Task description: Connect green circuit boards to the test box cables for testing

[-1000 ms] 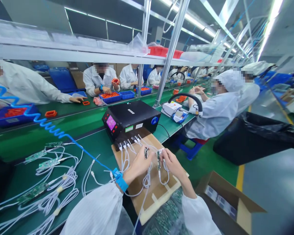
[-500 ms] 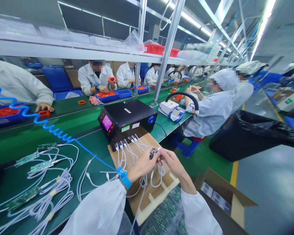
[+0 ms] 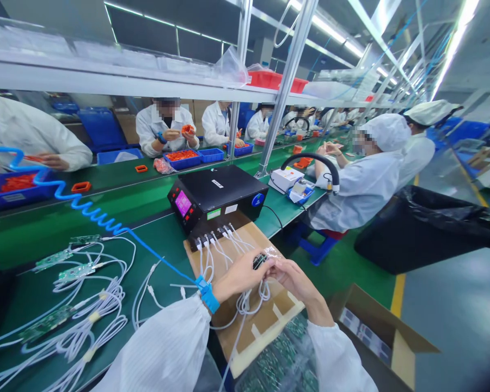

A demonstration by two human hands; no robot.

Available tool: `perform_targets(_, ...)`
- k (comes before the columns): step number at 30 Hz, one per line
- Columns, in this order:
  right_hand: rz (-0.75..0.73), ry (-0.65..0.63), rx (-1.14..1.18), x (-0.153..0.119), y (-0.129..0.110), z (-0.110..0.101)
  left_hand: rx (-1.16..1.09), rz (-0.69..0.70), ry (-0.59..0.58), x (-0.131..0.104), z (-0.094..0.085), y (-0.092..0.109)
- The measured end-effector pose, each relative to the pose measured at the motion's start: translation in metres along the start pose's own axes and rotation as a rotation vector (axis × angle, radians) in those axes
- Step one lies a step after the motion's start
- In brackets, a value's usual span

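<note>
5 o'clock: bare left hand [image 3: 242,272] and bare right hand [image 3: 294,276], apart a second ago, now touching. 9 o'clock: white-sleeved co-worker's hand [image 3: 56,162] off orange hollow frame [image 3: 78,191], drawn back beside blue rectangular bin [image 3: 18,199]. 10 o'clock: second co-worker's hand [image 3: 171,134] lifted from blue rectangular tray [image 3: 188,164].

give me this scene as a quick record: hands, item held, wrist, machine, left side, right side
hands: left hand and right hand meet at the fingertips
item held: small circuit board in the left fingers; the right hand's grip is partly hidden
wrist: blue wristband on the left, joined to a coiled blue cord
machine: black box, pink screen lit, white cables plugged in along its lower front
left side: green boards and bundled cables on the table
right side: open carton, black bin
</note>
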State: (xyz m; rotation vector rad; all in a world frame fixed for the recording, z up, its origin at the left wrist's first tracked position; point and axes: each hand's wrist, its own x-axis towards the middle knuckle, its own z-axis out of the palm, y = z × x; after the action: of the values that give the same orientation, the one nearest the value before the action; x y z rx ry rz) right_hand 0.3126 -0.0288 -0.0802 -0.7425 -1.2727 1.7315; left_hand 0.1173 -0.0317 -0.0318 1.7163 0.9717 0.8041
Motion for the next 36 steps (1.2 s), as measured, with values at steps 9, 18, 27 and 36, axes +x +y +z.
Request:
perform_targets(9, -0.127, 0.129, -0.471, -0.015, -0.019, 0.014, -0.131, -0.108, 0.179, 0.003, -0.008, -0.010)
perform_targets(18, -0.036, 0.233, -0.779, -0.028, 0.014, 0.071, -0.221, -0.078, 0.430, 0.007, 0.008, -0.002)
perform_targets(27, -0.204, 0.561, -0.703, -0.024, 0.055, 0.080, -0.385, -0.058, 0.611, -0.001, 0.000, 0.015)
perform_targets(36, -0.232, 0.463, -0.832, -0.037, 0.048, 0.068, -0.776, -0.491, 0.282, -0.034, -0.005, 0.044)
